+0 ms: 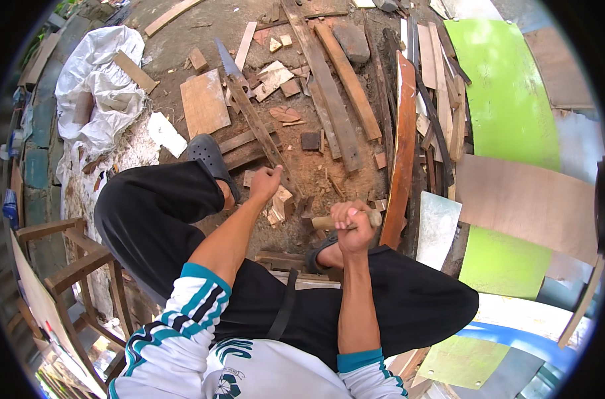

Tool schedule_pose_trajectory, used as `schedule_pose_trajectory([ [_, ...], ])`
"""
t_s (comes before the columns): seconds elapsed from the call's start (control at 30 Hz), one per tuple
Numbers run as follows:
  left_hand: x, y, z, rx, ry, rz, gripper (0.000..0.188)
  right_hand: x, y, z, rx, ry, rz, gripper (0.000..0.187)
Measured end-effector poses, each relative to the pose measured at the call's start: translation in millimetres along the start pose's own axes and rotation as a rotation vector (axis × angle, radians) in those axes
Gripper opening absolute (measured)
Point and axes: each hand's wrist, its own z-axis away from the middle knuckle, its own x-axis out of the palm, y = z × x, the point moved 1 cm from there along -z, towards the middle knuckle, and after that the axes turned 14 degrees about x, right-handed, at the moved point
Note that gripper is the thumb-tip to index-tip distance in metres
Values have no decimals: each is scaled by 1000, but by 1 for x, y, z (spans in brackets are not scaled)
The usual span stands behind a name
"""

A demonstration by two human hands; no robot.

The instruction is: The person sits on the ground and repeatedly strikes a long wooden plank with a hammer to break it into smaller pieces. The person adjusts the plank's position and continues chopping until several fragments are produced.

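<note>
My left hand (pixel 266 184) is closed at the edge of a narrow wooden strip (pixel 254 123), which slants away toward the far left; its fingertips grip the strip near its lower end. My right hand (pixel 353 225) is wrapped around a thick pale wooden handle (pixel 324 223), lying crosswise above my right knee. The tool's head cannot be made out. Under and beside my left hand sits a small wooden block (pixel 282 203). A handsaw (pixel 229 61) with a bluish blade rests beyond the strip's far end.
Planks (pixel 336 126) and offcuts litter the dirt ground ahead. A long reddish-brown board (pixel 400 146) stands close to my right hand. Green sheets (pixel 502 86) and a brown panel (pixel 525 203) lie to the right. At left are a white sack (pixel 106 73) and a wooden frame (pixel 83 266).
</note>
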Motion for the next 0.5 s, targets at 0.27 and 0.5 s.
schedule_pose_trajectory([
  [0.27, -8, 101, 63, 50, -698, 484, 69, 9, -73, 16, -106, -102, -177, 30],
  [0.5, -45, 156, 111, 365, -679, 212, 45, -7, -83, 23, -150, -16, -476, 31],
])
